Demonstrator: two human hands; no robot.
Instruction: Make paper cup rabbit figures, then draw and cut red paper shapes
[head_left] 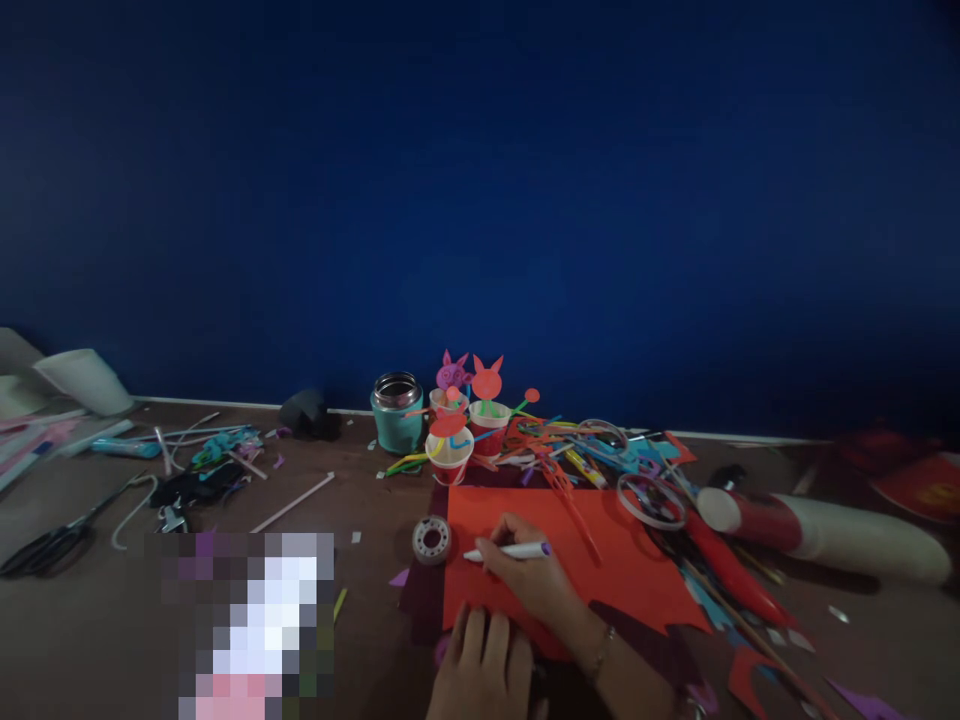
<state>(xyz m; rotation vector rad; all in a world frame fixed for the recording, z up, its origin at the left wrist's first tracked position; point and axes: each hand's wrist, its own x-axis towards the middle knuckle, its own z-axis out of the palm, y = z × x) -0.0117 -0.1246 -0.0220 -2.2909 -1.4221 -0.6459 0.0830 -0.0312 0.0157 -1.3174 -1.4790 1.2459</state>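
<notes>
A sheet of red-orange paper (622, 560) lies on the table in front of me. My right hand (529, 575) grips a white marker (525, 550) with a purple end, its tip pointing left just over the sheet's left part. Fingers stretched out, my left hand (484, 665) lies flat at the near edge of the paper. It holds nothing that I can see. Beside the sheet's left edge is a roll of tape (432, 541). Darker purple paper (424, 605) shows under the red sheet.
Behind the sheet stand paper cups (450, 465) with paper animal heads, and a teal jar (398, 425). Straws and paper strips (540, 440) lie piled to their right. Black scissors (52, 548) are far left; a white-and-red cylinder (862, 540) lies right. Pixelation hides the lower left.
</notes>
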